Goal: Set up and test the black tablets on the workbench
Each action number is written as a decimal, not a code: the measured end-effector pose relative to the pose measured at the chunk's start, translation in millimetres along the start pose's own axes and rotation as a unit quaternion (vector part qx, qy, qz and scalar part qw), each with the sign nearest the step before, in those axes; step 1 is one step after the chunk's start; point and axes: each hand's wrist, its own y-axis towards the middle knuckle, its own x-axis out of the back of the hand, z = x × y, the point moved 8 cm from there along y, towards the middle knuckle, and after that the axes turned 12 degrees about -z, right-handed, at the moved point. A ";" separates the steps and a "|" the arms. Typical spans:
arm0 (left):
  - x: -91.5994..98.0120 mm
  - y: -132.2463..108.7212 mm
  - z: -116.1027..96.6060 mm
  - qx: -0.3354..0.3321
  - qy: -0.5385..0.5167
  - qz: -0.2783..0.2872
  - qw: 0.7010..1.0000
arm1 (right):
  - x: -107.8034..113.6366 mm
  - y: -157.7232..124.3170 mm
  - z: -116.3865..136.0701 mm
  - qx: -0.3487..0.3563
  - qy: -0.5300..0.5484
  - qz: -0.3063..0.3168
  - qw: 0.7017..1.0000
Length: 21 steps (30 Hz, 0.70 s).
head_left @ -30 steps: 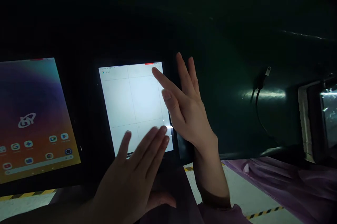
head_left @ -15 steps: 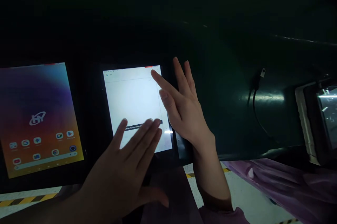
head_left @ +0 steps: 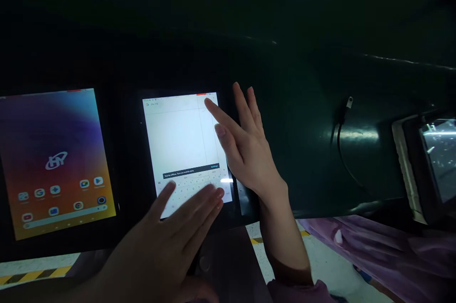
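A tablet (head_left: 174, 134) lies in front of me with a white search page, an on-screen keyboard and a dark offline notice lit up. My left hand (head_left: 178, 231) is over its lower edge, fingers stretched out across the keyboard, holding nothing. Over the tablet's right side is my right hand (head_left: 245, 146), its index fingertip at the top right of the screen and the other fingers spread. Whether the fingertips touch the glass I cannot tell. To the left lies a second tablet (head_left: 71, 127) showing a colourful home screen with app icons.
On the dark green table (head_left: 313, 80) a black cable (head_left: 340, 146) with a metal plug lies to the right. Another framed screen device (head_left: 438, 160) stands at the far right. Below the edge show purple clothing (head_left: 370, 241) of a person and yellow-black floor tape (head_left: 39, 274).
My left hand has moved down the screen, uncovering the notice and part of the keyboard. A faint vertical line on the page sits further left. My right hand has barely moved.
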 end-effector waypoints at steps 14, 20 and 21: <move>8.6 3.6 38.1 0.065 0.099 -0.039 0.992 | 0.3 -1.6 -1.0 -0.004 -0.001 0.000 1.000; 13.4 -13.6 61.8 0.162 0.146 -0.038 0.975 | -0.6 -2.8 -2.0 -0.005 0.013 0.002 1.000; 14.4 -18.3 60.4 0.165 0.151 -0.038 0.974 | -0.6 -3.0 -2.0 -0.003 0.016 0.001 1.000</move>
